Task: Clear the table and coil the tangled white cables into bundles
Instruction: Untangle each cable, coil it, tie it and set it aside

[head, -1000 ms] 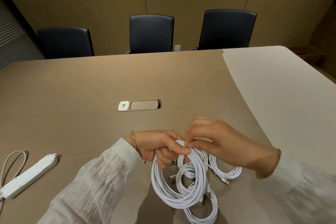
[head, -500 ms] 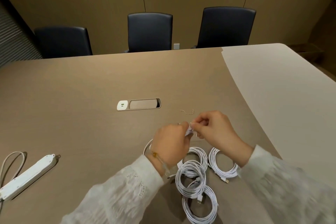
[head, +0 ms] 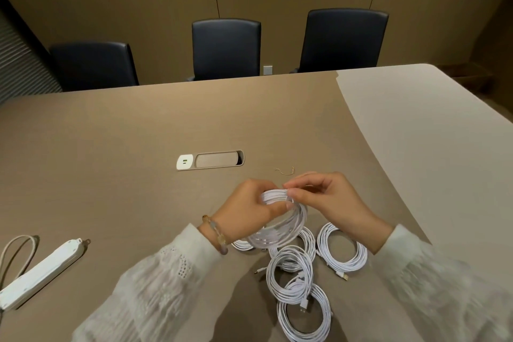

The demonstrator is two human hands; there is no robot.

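Observation:
My left hand [head: 249,209] grips the top of a white cable coil [head: 280,232] and holds it just above the brown table [head: 125,175]. My right hand [head: 324,197] pinches the same coil at its top, right beside my left thumb. Several more coiled white cables lie on the table below my hands: one at the right [head: 342,254], one in the middle [head: 290,275], one nearest me [head: 305,316]. Another coil [head: 308,241] is partly hidden behind the held one.
A white power strip [head: 41,272] with its looped cord [head: 16,250] lies at the left edge. A power socket panel [head: 211,159] is set in the table's middle. A small thin tie [head: 284,171] lies just beyond my hands. Three black chairs [head: 226,47] stand along the far side.
The coil that hung low from my hands a second ago is now lifted and gathered between them. My left hand turned over its top, and my right hand moved up to pinch there.

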